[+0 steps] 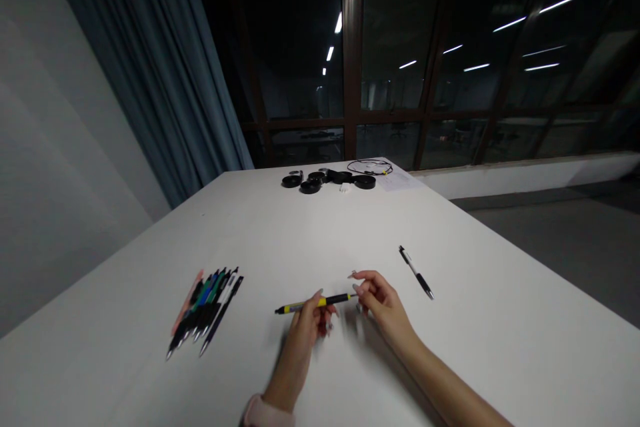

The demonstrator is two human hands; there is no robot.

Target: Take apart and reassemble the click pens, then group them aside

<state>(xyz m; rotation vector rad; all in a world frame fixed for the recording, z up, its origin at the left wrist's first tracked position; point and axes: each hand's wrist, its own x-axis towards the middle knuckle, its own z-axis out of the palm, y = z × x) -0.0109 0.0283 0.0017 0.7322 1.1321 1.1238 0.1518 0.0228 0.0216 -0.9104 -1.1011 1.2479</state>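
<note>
My left hand (309, 321) is closed around a yellow and black pen (337, 299), held nearly level above the white table (280, 233). The pen's black grip end points right, and a thin greyish piece sticks out of it. At that end my right hand (376, 297) pinches with thumb and finger. Whatever sits between those fingertips is too small to make out. Right of my hands, a white and black pen (416, 272) lies alone on the table. To the left lies a bunch of several pens (206, 307), side by side, in black, blue, green, white and pink.
Several black round objects (311, 185) lie at the table's far end with a coiled black cable (370, 167) and white paper (397, 180). A blue curtain (165, 67) hangs at the left, and dark windows (400, 40) stand beyond the table.
</note>
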